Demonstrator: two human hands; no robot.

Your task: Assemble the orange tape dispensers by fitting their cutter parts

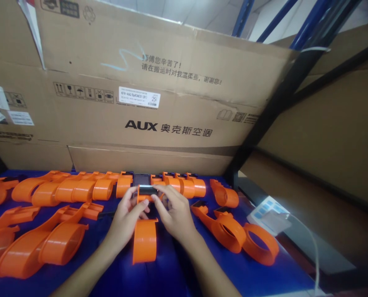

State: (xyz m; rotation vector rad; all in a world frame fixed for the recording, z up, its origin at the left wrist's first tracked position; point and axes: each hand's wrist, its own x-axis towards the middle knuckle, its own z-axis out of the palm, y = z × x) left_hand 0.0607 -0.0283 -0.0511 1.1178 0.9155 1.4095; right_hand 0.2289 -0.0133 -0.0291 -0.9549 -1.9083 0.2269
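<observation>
Both hands meet in the middle over the blue surface, closed on an orange plastic tape dispenser [145,197] with a black strip and a toothed, silvery edge along its top. My left hand [128,212] grips its left side with thumb and fingers. On the right side, my right hand [173,210] pinches it near the black strip. Just below the hands is a wide orange ring part [145,243]; whether it belongs to the held dispenser I cannot tell, as fingers cover the space between. A dark rectangular object [141,179] sits behind the hands.
Several similar orange dispensers [64,245] lie left, right and in a back row on the blue surface [109,274]. A large cardboard sheet [177,161] stands behind. At right are a dark metal post [264,103], a blue-and-white box [269,214] and a white cable [315,247].
</observation>
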